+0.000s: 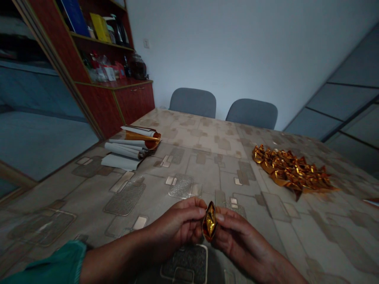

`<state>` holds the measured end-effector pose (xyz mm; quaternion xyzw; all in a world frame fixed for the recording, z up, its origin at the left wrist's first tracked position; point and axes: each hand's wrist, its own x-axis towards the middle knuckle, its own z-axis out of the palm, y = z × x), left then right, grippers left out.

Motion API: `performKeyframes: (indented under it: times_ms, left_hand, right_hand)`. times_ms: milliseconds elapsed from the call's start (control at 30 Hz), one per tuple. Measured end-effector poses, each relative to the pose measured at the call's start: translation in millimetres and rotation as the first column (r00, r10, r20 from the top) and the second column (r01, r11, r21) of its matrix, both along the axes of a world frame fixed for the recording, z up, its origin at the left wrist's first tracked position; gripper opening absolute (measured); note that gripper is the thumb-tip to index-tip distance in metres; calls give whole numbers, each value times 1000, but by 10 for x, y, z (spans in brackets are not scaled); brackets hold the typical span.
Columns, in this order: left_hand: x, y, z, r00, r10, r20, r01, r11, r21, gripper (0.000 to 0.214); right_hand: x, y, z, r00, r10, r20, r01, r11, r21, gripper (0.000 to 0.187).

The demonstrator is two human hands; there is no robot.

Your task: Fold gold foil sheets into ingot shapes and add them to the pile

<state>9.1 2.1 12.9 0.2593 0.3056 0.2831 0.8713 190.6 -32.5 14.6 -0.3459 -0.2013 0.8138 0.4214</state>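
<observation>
Left hand [177, 223] and right hand [241, 240] hover close together above the table [189, 130], narrowly pinching a folded gold foil piece [210, 221] upright between them. Curled foil sheets [130, 148] and a heap of folded foil [291, 171] lie farther off. Loose fingers could drop the piece; squeezing hard could crumple or tear it

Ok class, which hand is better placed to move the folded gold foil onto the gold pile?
The right hand, probably: it and the left hand both pinch the folded gold foil, but the right sits nearer the gold pile.
</observation>
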Motion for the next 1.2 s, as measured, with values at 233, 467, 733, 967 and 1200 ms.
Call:
performKeyframes:
  times_ms: [233,467,733,967,1200]
  left_hand:
    - [-33,6,16,999,-7,-43,10,998,55,36]
    - [2,-21,-23,999,22,33,-24,997,69,39]
    - [-29,7,-42,999,-22,33,18,994,109,39]
    - [-27,5,-75,999,-38,18,37,996,86,38]
    - [-98,37,67,983,-184,25,183,982,47,43]
  right_hand:
    - [50,16,0,1000,28,-8,-27,1000,11,25]
    - [51,17,-4,999,36,-40,-35,999,30,23]
    - [46,20,26,999,34,-27,-34,999,22,26]
    - [37,13,58,997,72,-13,-72,997,22,28]
    - [87,28,48,984,176,2,-176,983,56,25]
